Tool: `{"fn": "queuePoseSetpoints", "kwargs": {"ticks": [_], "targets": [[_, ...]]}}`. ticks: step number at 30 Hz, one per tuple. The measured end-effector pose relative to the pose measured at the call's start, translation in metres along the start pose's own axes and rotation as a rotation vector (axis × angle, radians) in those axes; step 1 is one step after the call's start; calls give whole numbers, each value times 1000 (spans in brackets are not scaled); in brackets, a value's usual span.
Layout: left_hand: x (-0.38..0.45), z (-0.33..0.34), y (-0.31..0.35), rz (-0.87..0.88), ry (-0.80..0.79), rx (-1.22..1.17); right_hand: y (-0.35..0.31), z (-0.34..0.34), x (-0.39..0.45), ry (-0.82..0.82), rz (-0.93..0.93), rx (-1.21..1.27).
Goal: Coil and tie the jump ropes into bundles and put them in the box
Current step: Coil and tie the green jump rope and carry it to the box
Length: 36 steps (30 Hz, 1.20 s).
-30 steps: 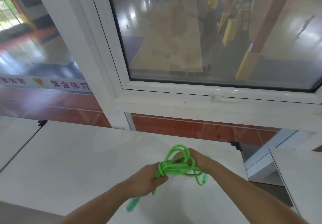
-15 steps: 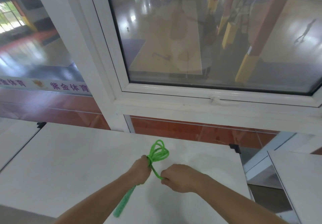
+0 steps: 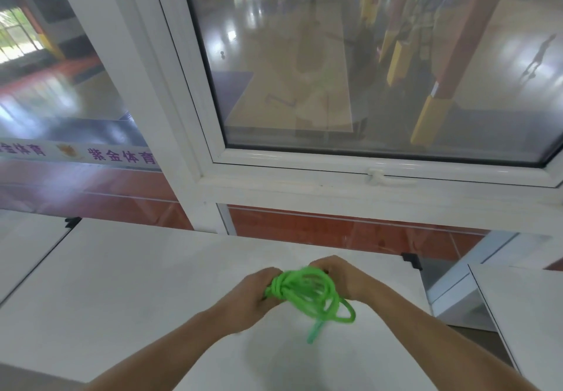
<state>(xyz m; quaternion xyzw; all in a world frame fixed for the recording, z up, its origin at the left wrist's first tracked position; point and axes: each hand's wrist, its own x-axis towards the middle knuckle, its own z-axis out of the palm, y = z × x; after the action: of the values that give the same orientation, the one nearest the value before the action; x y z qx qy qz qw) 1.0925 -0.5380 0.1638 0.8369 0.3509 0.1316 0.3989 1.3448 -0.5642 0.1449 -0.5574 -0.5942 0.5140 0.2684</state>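
Observation:
A bright green jump rope (image 3: 307, 294) is bunched into a loose coil with a knot at its left side, held just above the white table (image 3: 128, 284). My left hand (image 3: 246, 297) grips the knotted left end of the coil. My right hand (image 3: 342, 278) holds the coil's upper right side, its fingers curled round the strands. One loop droops toward me at the right, and a green handle end hangs below it. No box is in view.
A second white table (image 3: 524, 314) stands to the right across a gap, and another (image 3: 27, 244) lies at the left. A white window frame with a latch (image 3: 380, 176) rises right behind the table's far edge.
Half a second ago my hands pulled a strand taut with a small loop standing up; now they have come together round a wider, drooping coil, with the handle hanging at the right instead of the left.

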Motion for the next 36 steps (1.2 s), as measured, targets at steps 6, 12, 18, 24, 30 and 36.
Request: {"fn": "queuePoseSetpoints", "kwargs": {"ticks": [6, 12, 18, 24, 30, 36], "targets": [[26, 6, 4, -555, 282, -449, 15, 42, -10, -8, -72, -398], [31, 19, -41, -333, 110, 546, -13, 45, -15, -157, -175, -764], [24, 16, -26, -81, -309, 820, -43, 12, -8, -166, -234, -779], [12, 1, -7, 224, -264, 394, -43, -9, -6, -109, -98, -350], [12, 4, 18, -165, 105, -172, -17, 5, -6, 6, 135, -35], [29, 8, -2, -488, 245, -207, -19, 32, -14, -24, 86, -241]]}}
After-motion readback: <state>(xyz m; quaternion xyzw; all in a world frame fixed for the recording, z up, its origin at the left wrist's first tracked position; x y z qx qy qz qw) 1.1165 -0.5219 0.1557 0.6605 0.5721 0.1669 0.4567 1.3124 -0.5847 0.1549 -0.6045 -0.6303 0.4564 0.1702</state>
